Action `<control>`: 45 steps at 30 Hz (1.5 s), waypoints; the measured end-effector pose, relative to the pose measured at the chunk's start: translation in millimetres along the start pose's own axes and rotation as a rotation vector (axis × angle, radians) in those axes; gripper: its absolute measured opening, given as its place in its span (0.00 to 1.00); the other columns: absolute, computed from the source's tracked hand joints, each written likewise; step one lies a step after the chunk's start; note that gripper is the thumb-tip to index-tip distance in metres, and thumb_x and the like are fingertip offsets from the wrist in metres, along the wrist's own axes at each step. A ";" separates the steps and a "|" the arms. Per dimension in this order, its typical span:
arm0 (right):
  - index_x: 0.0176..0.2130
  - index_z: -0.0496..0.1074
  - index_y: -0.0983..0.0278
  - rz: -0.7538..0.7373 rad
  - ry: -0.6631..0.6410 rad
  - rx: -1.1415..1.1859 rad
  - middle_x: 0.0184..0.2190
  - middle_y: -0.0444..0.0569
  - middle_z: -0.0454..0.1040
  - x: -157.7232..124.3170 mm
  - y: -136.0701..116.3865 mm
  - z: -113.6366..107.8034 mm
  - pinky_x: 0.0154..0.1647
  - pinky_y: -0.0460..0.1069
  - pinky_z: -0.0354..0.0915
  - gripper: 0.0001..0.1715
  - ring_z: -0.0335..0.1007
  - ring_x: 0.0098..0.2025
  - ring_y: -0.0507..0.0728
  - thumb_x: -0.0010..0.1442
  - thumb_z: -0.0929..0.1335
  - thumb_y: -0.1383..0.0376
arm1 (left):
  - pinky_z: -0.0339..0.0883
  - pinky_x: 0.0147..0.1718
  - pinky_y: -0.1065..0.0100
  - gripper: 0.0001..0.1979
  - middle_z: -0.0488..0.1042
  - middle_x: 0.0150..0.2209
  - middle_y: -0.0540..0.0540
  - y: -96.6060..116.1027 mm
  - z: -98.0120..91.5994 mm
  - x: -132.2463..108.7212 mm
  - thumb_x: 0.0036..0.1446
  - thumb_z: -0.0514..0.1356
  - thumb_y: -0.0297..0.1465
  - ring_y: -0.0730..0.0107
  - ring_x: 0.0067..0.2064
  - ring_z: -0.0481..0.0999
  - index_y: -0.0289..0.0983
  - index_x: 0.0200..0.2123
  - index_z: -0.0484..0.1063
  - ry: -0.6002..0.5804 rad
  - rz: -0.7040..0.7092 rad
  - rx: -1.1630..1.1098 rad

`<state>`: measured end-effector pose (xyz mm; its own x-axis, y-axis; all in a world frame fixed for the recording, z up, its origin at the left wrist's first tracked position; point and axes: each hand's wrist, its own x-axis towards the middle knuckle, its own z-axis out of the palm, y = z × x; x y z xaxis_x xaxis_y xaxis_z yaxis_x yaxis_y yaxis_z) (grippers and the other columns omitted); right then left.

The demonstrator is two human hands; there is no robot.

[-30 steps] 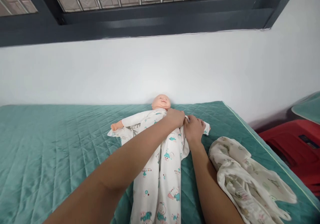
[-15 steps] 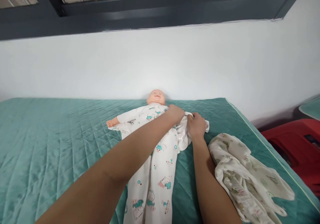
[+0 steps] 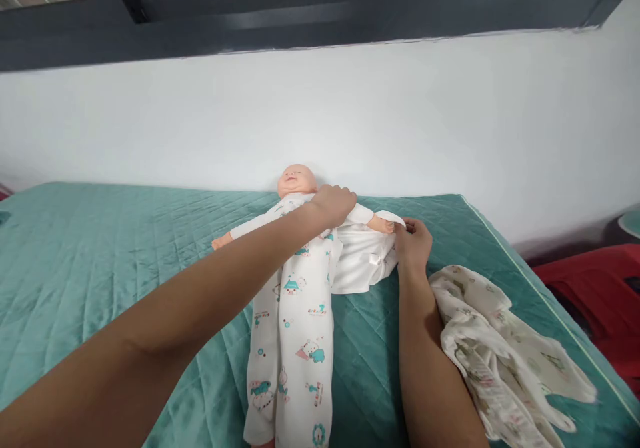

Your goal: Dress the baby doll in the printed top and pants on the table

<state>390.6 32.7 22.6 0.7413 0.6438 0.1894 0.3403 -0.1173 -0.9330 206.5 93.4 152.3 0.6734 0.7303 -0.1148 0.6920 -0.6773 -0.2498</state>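
Lying dressed in a printed suit (image 3: pixel 306 315), the doll (image 3: pixel 297 181) is flanked by still-open white cloth (image 3: pixel 360 261), pinched by the right hand (image 3: pixel 414 243) (left hand (image 3: pixel 336 204): grip cannot be told).

- You have the doll (image 3: pixel 297 183) lying on the quilt (image 3: pixel 125 248).
- Behind its head is the wall (image 3: pixel 425 121), below the window frame (image 3: pixel 350 8).
- Your left hand (image 3: pixel 337 205) is right of its head; your right hand (image 3: pixel 415 241), farther right, beside its hand.
- Garment flap (image 3: pixel 360 261): beneath that arm.
- Bundled cloth (image 3: pixel 490 341): right of the doll, on the quilt.
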 end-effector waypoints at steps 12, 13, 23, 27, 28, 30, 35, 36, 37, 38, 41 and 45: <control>0.32 0.74 0.64 0.241 -0.036 0.758 0.36 0.46 0.80 7.2 -1.3 -4.3 0.41 0.51 0.74 0.18 0.77 0.37 0.54 0.36 0.75 0.71 | 0.70 0.43 0.58 0.20 0.77 0.50 0.32 5.6 13.7 3.4 0.59 0.55 0.21 0.49 0.50 0.79 0.32 0.55 0.71 0.025 0.060 -0.094; 0.32 0.73 0.63 0.253 -0.025 0.784 0.37 0.46 0.80 7.8 -2.3 -5.1 0.42 0.50 0.75 0.18 0.78 0.38 0.54 0.36 0.74 0.72 | 0.70 0.43 0.58 0.20 0.78 0.50 0.33 6.9 16.2 6.6 0.59 0.56 0.21 0.49 0.50 0.79 0.32 0.54 0.72 0.021 0.064 -0.109; 0.43 0.73 0.62 -0.319 0.136 0.390 0.45 0.52 0.79 -25.2 -31.5 18.4 0.60 0.60 0.69 0.15 0.77 0.51 0.60 0.56 0.63 0.68 | 0.68 0.52 0.56 0.17 0.73 0.58 0.33 35.2 15.4 4.0 0.63 0.56 0.23 0.50 0.59 0.72 0.32 0.53 0.73 0.024 0.054 -0.201; 0.51 0.74 0.61 -0.324 -0.328 0.427 0.54 0.52 0.77 -60.5 -51.6 38.2 0.66 0.61 0.64 0.17 0.72 0.59 0.61 0.63 0.67 0.59 | 0.66 0.57 0.57 0.14 0.76 0.56 0.40 4.9 29.1 -58.7 0.67 0.54 0.29 0.55 0.58 0.73 0.37 0.51 0.74 0.348 -0.121 -0.472; 0.53 0.74 0.59 -0.313 -0.444 0.416 0.57 0.51 0.76 -68.8 -56.1 42.2 0.68 0.60 0.62 0.19 0.70 0.61 0.61 0.64 0.68 0.56 | 0.65 0.59 0.57 0.14 0.77 0.56 0.42 -6.4 39.7 -76.1 0.67 0.54 0.32 0.56 0.59 0.73 0.38 0.51 0.74 0.453 -0.203 -0.596; 0.56 0.73 0.56 -0.322 -0.638 0.373 0.63 0.49 0.72 -82.2 -63.1 47.9 0.71 0.59 0.56 0.23 0.64 0.67 0.61 0.64 0.69 0.54 | 0.66 0.59 0.59 0.14 0.78 0.55 0.45 -26.5 65.4 -105.3 0.67 0.54 0.36 0.58 0.58 0.74 0.40 0.51 0.75 0.602 -0.407 -0.895; 0.63 0.68 0.52 -0.319 -0.835 0.329 0.70 0.45 0.62 -90.4 -68.7 49.4 0.76 0.60 0.48 0.34 0.53 0.73 0.61 0.60 0.74 0.52 | 0.62 0.65 0.61 0.19 0.73 0.62 0.45 -43.5 108.3 -125.7 0.65 0.57 0.41 0.61 0.63 0.71 0.40 0.55 0.73 0.624 -0.549 -1.347; 0.63 0.67 0.52 -0.294 -0.850 0.316 0.71 0.45 0.61 -89.5 -69.5 48.2 0.76 0.61 0.47 0.36 0.52 0.74 0.61 0.59 0.74 0.52 | 0.59 0.67 0.61 0.20 0.70 0.65 0.44 -43.3 109.8 -123.2 0.64 0.58 0.42 0.61 0.66 0.68 0.40 0.56 0.73 0.616 -0.527 -1.361; 0.64 0.66 0.51 -0.274 -0.863 0.303 0.71 0.45 0.60 -88.5 -70.5 46.9 0.76 0.62 0.47 0.38 0.51 0.74 0.62 0.58 0.75 0.52 | 0.57 0.68 0.61 0.21 0.67 0.67 0.44 -43.2 109.6 -120.4 0.64 0.59 0.42 0.61 0.68 0.65 0.41 0.57 0.72 0.602 -0.507 -1.364; 0.64 0.66 0.51 -0.262 -0.873 0.291 0.72 0.45 0.59 -87.8 -71.9 45.7 0.76 0.63 0.48 0.39 0.51 0.74 0.62 0.58 0.76 0.52 | 0.56 0.69 0.61 0.22 0.64 0.69 0.44 -43.3 108.6 -117.8 0.63 0.60 0.43 0.60 0.70 0.63 0.41 0.57 0.71 0.582 -0.490 -1.366; 0.64 0.66 0.52 -0.257 -0.879 0.252 0.71 0.46 0.61 -87.7 -76.7 43.5 0.75 0.64 0.49 0.41 0.53 0.73 0.64 0.55 0.77 0.52 | 0.59 0.67 0.60 0.23 0.62 0.70 0.44 -44.9 104.5 -114.6 0.60 0.62 0.44 0.58 0.70 0.63 0.43 0.57 0.71 0.530 -0.468 -1.389; 0.64 0.65 0.53 -0.237 -0.856 0.171 0.69 0.48 0.62 -89.4 -80.3 43.7 0.73 0.66 0.52 0.44 0.55 0.71 0.66 0.52 0.78 0.53 | 0.61 0.65 0.59 0.16 0.65 0.67 0.44 -45.5 105.4 -115.4 0.59 0.63 0.42 0.58 0.66 0.67 0.42 0.48 0.72 0.546 -0.446 -1.393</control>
<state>271.8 17.6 67.2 -0.0446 0.9871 0.1537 0.2876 0.1600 -0.9443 69.9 49.3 75.6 0.1512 0.9769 0.1511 0.3326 -0.1942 0.9229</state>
